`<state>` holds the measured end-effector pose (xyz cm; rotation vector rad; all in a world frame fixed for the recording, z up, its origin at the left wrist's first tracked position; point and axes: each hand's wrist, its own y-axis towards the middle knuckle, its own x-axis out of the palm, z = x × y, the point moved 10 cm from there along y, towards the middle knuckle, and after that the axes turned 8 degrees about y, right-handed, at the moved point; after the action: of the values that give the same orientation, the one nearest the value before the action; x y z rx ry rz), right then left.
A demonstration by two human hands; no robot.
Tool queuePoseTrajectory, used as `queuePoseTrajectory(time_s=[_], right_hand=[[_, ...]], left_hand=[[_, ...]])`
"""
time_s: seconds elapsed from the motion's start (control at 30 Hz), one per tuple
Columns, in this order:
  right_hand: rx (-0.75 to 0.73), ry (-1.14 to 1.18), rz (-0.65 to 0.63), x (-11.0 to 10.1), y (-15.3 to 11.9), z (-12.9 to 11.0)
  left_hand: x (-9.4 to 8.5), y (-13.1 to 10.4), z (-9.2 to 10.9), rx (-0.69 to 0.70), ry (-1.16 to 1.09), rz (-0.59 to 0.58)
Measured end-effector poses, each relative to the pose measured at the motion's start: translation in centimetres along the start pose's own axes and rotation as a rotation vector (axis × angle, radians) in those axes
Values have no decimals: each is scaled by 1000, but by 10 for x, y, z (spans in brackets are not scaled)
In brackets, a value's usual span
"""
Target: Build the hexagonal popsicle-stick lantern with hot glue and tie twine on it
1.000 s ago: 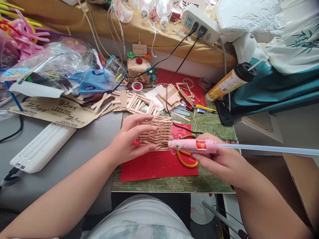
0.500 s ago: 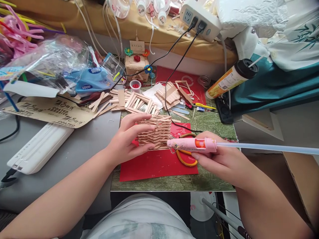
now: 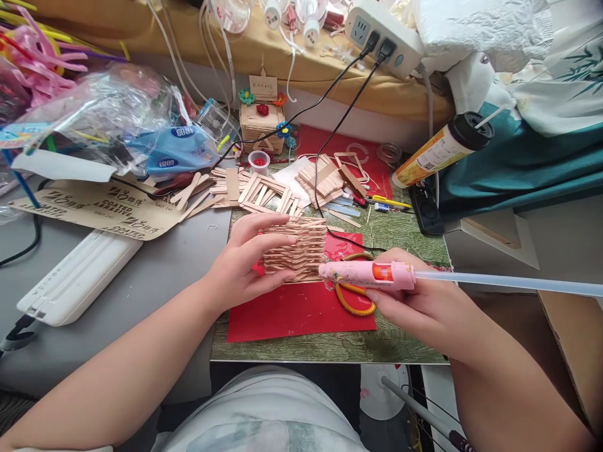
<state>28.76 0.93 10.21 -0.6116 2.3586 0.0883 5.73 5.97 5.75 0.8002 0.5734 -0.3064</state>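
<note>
Left fingers [image 3: 272,242] — gripping stick stack [image 3: 304,249] | right fingers [image 3: 390,306] — around pink glue gun [image 3: 351,274]

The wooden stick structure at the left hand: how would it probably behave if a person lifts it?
The wooden stick structure is probably light for its size, as its layers look thin with gaps between. It may lift as one fairly stiff piece, since the layers stand in regular rows. Hard squeezing could perhaps crack it, given its slender edges.
</note>
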Motion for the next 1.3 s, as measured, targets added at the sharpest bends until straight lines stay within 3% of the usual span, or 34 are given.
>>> queuePoseTrajectory(time_s=[1.3], right_hand=[[4,9,18,-1,-1,2]], left_hand=[[1,-1,-1,-21,0,-11]])
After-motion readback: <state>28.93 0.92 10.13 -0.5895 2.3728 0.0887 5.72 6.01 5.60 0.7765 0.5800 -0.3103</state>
